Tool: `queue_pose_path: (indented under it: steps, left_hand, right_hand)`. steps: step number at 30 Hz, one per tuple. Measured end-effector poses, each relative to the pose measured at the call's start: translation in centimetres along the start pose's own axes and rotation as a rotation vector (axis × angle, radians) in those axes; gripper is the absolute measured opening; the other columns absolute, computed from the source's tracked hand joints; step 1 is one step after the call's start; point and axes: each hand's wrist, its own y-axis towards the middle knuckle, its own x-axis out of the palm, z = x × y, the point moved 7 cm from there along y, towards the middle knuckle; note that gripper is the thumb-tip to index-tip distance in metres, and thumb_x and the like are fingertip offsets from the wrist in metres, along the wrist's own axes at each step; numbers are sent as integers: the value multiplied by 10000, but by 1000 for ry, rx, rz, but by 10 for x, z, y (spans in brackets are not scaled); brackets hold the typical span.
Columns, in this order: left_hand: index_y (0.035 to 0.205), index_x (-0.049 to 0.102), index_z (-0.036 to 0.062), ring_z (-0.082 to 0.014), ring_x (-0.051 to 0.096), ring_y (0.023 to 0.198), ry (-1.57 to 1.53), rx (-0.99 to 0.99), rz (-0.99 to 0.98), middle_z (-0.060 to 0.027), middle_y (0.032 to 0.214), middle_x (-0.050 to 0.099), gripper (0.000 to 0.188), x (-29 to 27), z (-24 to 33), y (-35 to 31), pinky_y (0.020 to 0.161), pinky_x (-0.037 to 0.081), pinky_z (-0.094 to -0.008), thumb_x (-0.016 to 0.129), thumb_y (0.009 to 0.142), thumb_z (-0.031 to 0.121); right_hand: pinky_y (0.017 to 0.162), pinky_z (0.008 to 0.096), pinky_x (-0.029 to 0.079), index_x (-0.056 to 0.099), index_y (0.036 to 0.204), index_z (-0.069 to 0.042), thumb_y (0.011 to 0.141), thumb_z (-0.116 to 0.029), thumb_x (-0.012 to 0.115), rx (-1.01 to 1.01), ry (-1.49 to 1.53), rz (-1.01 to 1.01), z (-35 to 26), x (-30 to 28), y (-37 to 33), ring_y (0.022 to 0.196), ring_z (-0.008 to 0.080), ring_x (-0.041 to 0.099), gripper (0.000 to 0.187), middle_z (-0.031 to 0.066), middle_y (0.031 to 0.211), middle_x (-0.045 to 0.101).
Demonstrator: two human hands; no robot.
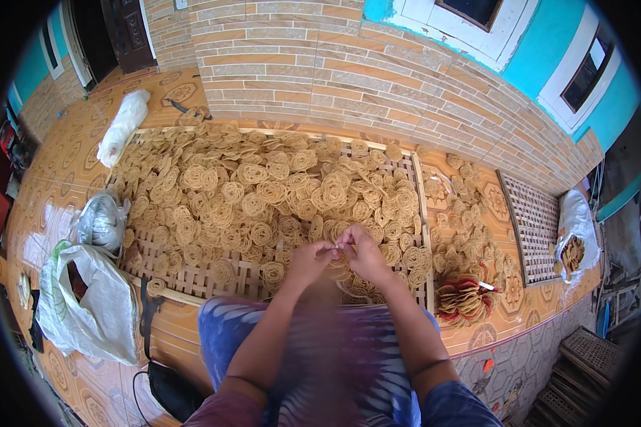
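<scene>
My left hand (311, 262) and my right hand (363, 254) meet at the near edge of a wood-framed woven rack (421, 206). Both are closed, fingertips pinched around a small whitish bit that looks like the end of a strand; its kind is unclear. Tan, coiled, lacy discs (253, 174) like dried crackers cover most of the rack in a loose heap. Some lie directly beneath and beyond my fingers. To the right of my right forearm, a bundle of discs (463, 300) with red strands around it rests on the tiles, with a white piece beside it.
More discs (468, 213) spread over the tiled floor right of the rack. Farther right are another woven rack (530, 220) and a white sack (575, 224) holding brown pieces. At left stand an open white sack (110, 313), a clear plastic bag (101, 222) and a black pouch (172, 393).
</scene>
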Motion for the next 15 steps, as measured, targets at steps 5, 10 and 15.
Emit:
queue_pose_path:
  steps: [5,10,15]
  left_hand:
    - [1025,761,115,-156,756,827,70,-141,-8,-28,868,784,197,0,-14,-3,778,556,-300,699,926,272]
    - [997,748,43,-145,751,824,-129,-106,53,-62,868,783,185,-1,-9,-2,765,556,-274,711,925,209]
    - [1036,728,-26,-117,725,839,-220,-81,88,-93,909,768,169,-4,-7,0,772,554,-255,705,954,120]
  right_hand:
    - [824,351,515,636,1201,-65,847,-41,726,-150,-727,346,15,-4,6,895,282,641,365,135,991,657]
    - [800,339,523,698,1183,-41,863,-135,768,106,-248,176,50,-6,9,869,260,669,341,134,976,714]
    - [781,313,527,716,1070,9,909,-151,754,240,155,23,57,-1,9,833,180,678,230,118,953,740]
